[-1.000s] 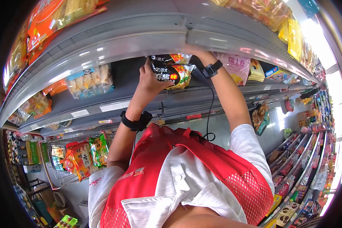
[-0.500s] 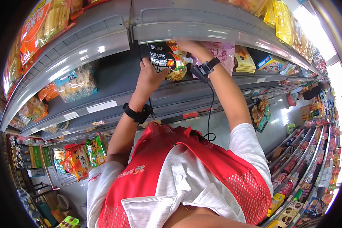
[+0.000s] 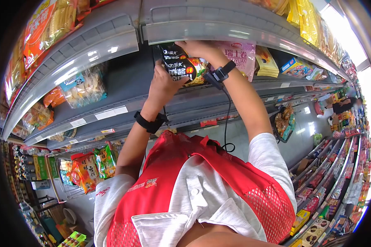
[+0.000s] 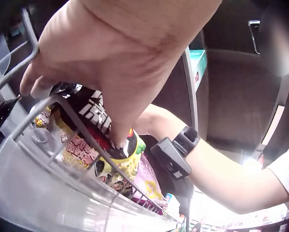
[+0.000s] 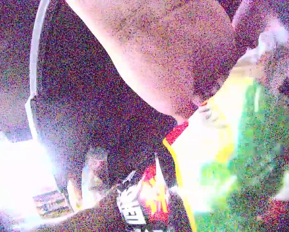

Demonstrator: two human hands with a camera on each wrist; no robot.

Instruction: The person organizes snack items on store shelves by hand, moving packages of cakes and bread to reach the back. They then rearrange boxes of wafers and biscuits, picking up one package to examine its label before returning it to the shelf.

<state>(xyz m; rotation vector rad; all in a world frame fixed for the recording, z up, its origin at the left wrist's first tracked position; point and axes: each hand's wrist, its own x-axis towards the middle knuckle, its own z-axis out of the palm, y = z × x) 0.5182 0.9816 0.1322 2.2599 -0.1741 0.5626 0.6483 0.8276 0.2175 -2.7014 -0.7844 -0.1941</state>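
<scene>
Left hand gripping black packet, right hand angled inward beside it

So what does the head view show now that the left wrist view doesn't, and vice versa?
Head view only: red vest, left wrist strap, orange bag and green bag at lower left.

Left wrist view only: close-up of a pack with pink lettering, below the black pack.

Both: left hand gripping the black pack, right forearm with its strapped wrist camera, pink bag.
</scene>
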